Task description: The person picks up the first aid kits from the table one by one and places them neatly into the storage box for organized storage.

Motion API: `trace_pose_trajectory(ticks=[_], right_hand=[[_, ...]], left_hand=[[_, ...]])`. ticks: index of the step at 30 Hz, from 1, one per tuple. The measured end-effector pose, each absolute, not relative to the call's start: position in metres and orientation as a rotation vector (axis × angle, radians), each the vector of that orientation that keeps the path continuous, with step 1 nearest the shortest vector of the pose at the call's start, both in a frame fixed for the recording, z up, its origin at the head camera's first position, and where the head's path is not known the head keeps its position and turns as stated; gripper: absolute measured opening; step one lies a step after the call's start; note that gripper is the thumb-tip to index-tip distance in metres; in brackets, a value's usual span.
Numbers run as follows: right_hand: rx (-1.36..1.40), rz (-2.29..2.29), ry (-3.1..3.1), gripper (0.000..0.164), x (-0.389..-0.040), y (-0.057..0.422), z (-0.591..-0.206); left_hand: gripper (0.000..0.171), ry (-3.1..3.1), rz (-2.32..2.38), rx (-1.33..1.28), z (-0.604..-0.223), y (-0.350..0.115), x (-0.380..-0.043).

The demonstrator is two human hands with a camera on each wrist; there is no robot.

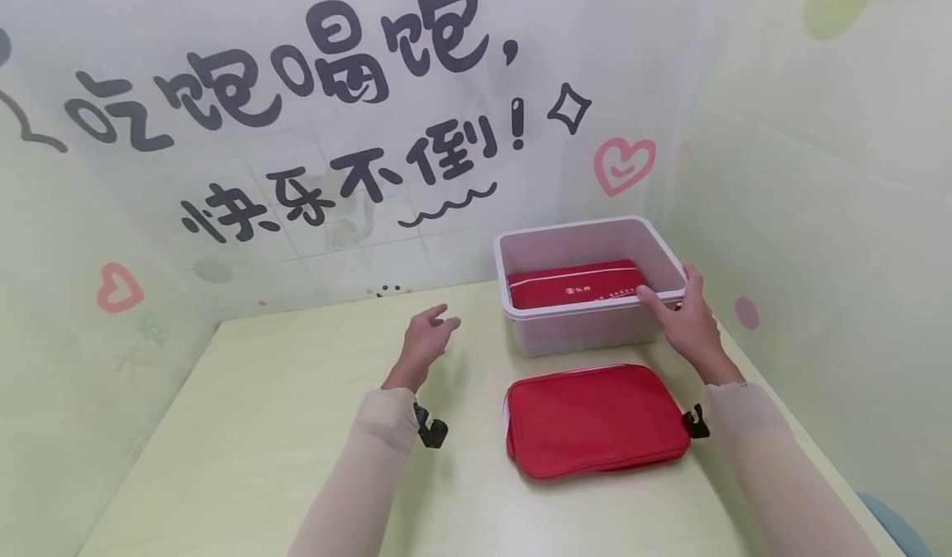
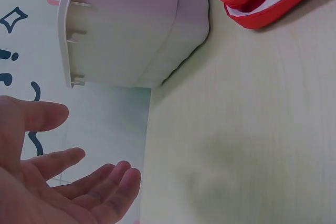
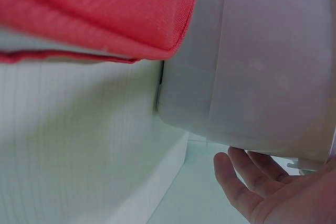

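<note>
A pale plastic storage bin (image 1: 587, 334) stands at the back right of the table. Inside it lies a red fabric item (image 1: 550, 288) with a white stripe and white print. My right hand (image 1: 692, 326) grips the bin's right rim, thumb over the edge; the right wrist view shows fingers (image 3: 247, 174) along the outer wall. In front of the bin, a red zippered pouch (image 1: 595, 421) lies flat, its white lining showing at an edge in the left wrist view. My left hand (image 1: 427, 338) hovers left of the bin, fingers loosely spread and holding nothing.
The light wood-grain table (image 1: 297, 425) meets a back wall (image 1: 416, 268) with large dark lettering, and another wall (image 1: 833, 292) runs close along the right side. A blue rounded object (image 1: 888, 524) shows beyond the table's right edge.
</note>
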State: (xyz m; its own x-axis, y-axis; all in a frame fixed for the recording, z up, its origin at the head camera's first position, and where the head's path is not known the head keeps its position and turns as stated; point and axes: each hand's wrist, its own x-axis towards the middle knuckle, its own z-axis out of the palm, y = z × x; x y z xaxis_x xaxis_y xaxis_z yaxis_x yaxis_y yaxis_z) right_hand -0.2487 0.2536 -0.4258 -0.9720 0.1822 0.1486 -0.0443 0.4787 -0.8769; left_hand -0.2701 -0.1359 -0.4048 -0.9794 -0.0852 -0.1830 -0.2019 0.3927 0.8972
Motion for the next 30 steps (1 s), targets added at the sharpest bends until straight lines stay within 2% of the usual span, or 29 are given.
trace_pose_trajectory(ticks=[17, 30], right_hand=[[-0.119, 1.499, -2.490, 0.096, -0.250, 0.256, -0.428], [-0.103, 1.496, -2.483, 0.097, -0.249, 0.255, -0.429]], left_hand=[[0.052, 2.278, 1.535, -0.106, -0.445, -0.114, -0.253], [0.043, 2.178, 1.359, 0.149, -0.451, -0.095, -0.237]])
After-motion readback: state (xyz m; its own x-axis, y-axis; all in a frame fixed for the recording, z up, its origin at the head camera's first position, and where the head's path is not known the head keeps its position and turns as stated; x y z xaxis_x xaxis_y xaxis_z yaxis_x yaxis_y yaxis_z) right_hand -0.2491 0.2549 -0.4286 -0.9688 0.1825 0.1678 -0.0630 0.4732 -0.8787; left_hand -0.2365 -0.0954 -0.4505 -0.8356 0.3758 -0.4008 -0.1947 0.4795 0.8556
